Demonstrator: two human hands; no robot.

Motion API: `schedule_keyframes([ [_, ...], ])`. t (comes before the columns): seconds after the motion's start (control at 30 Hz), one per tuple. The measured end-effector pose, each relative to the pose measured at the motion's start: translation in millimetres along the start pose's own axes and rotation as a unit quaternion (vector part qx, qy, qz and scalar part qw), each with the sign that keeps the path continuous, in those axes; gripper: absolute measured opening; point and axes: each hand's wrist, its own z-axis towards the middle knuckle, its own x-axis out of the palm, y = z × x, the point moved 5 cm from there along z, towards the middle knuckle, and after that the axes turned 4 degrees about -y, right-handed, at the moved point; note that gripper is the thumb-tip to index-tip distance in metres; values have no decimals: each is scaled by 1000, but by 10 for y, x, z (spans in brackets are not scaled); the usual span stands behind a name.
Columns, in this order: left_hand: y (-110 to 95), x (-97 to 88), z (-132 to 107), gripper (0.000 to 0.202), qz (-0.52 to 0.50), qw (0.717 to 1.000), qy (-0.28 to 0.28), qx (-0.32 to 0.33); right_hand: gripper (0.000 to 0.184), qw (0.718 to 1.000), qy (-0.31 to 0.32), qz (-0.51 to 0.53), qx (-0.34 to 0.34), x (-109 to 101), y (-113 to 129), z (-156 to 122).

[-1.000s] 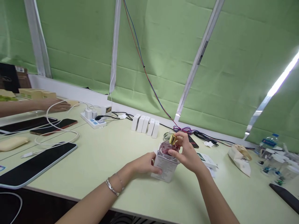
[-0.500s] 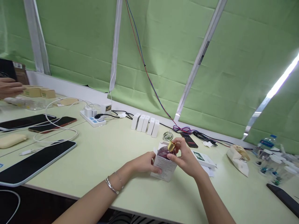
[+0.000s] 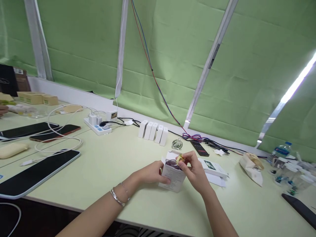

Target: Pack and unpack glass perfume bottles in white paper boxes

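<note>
My left hand (image 3: pixel 157 173) grips the left side of a white printed box (image 3: pixel 171 179) with its top open, tilted on the table. Inside it sits a dark purple perfume bottle (image 3: pixel 172 163), mostly hidden by the box walls. The gold cap (image 3: pixel 180 159) of the bottle sticks up at the opening, and the fingers of my right hand (image 3: pixel 194 168) are closed on it. Behind the box lies a small round glass-like object (image 3: pixel 177 144). To the right of my right hand is a flat white box (image 3: pixel 213 167) with a dark green picture.
Several small white boxes (image 3: pixel 153 131) stand in a row at the back. A phone (image 3: pixel 199 148) and bundled cables lie near the wall. On the left are a power strip (image 3: pixel 98 126), a tablet (image 3: pixel 40 172) and a white cable. Clear containers (image 3: pixel 293 177) stand far right.
The perfume bottle has sunk deeper into the box, and my right hand has gone down with its cap. At the far left, another person's hand has moved down and mostly out of view.
</note>
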Motion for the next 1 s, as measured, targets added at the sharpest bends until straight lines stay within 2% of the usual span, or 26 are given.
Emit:
schedule_keyframes([
  [0.13, -9, 2, -2, 33, -5, 1000, 0, 1, 27, 999, 44, -10, 22, -31, 31, 55],
  [0.27, -33, 10, -4, 33, -9, 1000, 7, 8, 27, 996, 82, -20, 38, -57, 61, 94],
  [0.47, -10, 7, 2, 35, -4, 1000, -5, 4, 23, 997, 67, -47, 10, -41, 158, 75],
  [0.6, 5, 15, 3, 33, 2, 1000, 1, -2, 14, 998, 50, -48, 4, -38, 168, 50],
  [0.77, -38, 16, -13, 32, -10, 1000, 5, -3, 21, 994, 87, -59, 23, -46, 177, 73],
  [1.0, -35, 7, -5, 34, -3, 1000, -4, -9, 18, 990, 104, -91, 22, -19, 179, 69],
])
